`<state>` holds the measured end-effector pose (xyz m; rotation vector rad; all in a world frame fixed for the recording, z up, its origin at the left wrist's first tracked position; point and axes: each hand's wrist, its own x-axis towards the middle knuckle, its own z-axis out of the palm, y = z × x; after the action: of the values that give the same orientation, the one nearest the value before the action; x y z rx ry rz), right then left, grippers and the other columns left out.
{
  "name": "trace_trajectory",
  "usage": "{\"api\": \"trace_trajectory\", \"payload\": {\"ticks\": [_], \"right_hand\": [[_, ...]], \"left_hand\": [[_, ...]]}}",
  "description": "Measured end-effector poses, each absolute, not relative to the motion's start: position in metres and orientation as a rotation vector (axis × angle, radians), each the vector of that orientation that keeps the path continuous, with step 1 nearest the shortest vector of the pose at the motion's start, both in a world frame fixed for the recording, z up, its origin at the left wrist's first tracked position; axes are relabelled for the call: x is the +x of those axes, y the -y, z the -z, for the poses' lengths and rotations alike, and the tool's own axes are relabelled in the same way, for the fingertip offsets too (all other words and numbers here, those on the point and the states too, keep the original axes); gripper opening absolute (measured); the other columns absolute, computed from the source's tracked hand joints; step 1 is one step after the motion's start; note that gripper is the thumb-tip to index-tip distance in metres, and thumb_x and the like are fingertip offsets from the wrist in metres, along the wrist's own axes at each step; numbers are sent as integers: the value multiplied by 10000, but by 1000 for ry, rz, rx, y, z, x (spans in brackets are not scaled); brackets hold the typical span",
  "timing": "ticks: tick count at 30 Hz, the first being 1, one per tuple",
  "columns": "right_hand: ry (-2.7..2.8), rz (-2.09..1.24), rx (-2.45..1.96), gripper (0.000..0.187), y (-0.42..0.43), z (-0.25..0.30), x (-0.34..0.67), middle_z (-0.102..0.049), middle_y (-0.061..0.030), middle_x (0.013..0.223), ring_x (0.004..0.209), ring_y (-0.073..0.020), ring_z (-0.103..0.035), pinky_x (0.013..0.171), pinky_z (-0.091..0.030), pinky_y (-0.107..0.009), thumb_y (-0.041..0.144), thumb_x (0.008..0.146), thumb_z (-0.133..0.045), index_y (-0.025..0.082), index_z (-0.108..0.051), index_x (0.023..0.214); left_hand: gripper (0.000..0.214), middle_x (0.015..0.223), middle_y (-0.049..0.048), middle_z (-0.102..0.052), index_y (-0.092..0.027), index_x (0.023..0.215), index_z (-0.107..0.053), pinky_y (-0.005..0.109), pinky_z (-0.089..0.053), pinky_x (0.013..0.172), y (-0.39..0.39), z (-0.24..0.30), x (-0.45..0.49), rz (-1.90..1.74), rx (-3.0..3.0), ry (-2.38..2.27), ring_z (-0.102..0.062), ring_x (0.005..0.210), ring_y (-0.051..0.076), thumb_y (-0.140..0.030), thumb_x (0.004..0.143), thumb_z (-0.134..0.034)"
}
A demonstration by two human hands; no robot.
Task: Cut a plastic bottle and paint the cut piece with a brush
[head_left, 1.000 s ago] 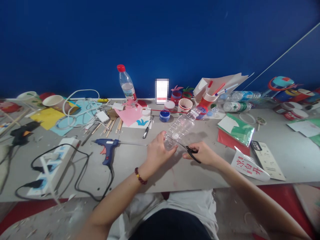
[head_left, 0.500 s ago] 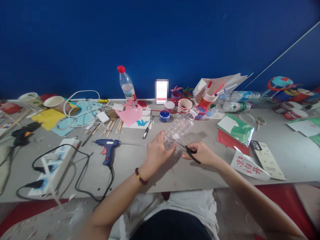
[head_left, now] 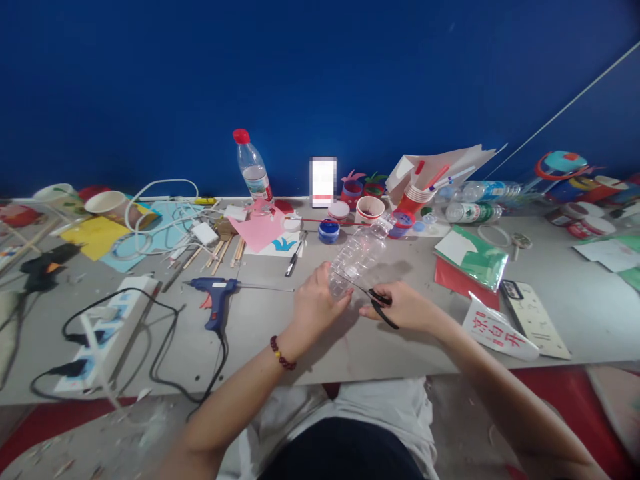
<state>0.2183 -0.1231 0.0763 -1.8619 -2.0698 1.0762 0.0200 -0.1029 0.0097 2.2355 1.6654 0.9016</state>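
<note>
A clear plastic bottle [head_left: 361, 253] lies slanted over the table, its neck pointing away to the upper right. My left hand [head_left: 320, 299] is closed around its base end. In my right hand [head_left: 400, 307] is a pair of black-handled scissors [head_left: 381, 307], with the blades reaching to the bottle's side near my left fingers. The handles are spread a little, the thumb lower than the fingers. Whether the blade tips are inside the plastic, I cannot tell. Beyond the bottle stand an open jar of blue paint [head_left: 329, 231] and a paper cup [head_left: 370, 210].
Left of my hands lies a blue glue gun [head_left: 215, 297], its cord running near a white power strip [head_left: 113, 333]. A black pen [head_left: 295, 257] and pink paper [head_left: 256, 228] lie behind. On the right are green paper [head_left: 480, 257], a phone [head_left: 537, 320] and a peeled label [head_left: 495, 328].
The scissors' handles have spread slightly, with my right thumb moving a little left and down. My left hand and the bottle stay almost in place.
</note>
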Motion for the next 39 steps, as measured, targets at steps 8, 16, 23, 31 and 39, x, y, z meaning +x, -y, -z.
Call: {"api": "trace_trajectory", "payload": {"ticks": [8,16,23,31,39], "right_hand": [[2141,-981,-1911,445,124,-81,213,-487,28,552,535,-131,-411,527,-271,-292,514,774,-654,225,-372,587],[2116,-950,-1911,451,123,-78,212,-469,29,531,525,-128,-398,522,-253,-292,522,767,-649,225,-372,572],[2044,-1014,-1898,498,122,-71,213,-424,40,530,533,-122,-370,514,-251,-285,562,755,-642,224,-333,561],[1910,-1145,-1820,493,121,-61,216,-416,52,510,500,-102,-369,486,-244,-264,569,754,-669,217,-381,563],[1759,-1283,-1817,513,122,-61,218,-398,56,500,501,-96,-363,480,-248,-254,589,708,-713,210,-400,562]], "left_hand": [[580,1077,129,-726,-172,1302,-518,376,-540,676,104,-6,21,-919,2251,-1676,-711,880,285,-416,809,-704],[578,1092,129,-722,-177,1298,-521,392,-550,696,104,-7,20,-928,2284,-1697,-712,920,304,-402,801,-711],[556,1042,121,-726,-186,1275,-531,382,-545,686,103,-8,20,-922,2253,-1714,-715,892,296,-428,805,-704],[592,985,122,-720,-174,1277,-533,364,-533,662,99,-12,18,-946,2224,-1731,-702,827,268,-521,821,-683],[644,987,114,-711,-136,1262,-516,331,-534,700,97,-14,17,-957,2275,-1709,-700,862,253,-547,800,-695]]}}
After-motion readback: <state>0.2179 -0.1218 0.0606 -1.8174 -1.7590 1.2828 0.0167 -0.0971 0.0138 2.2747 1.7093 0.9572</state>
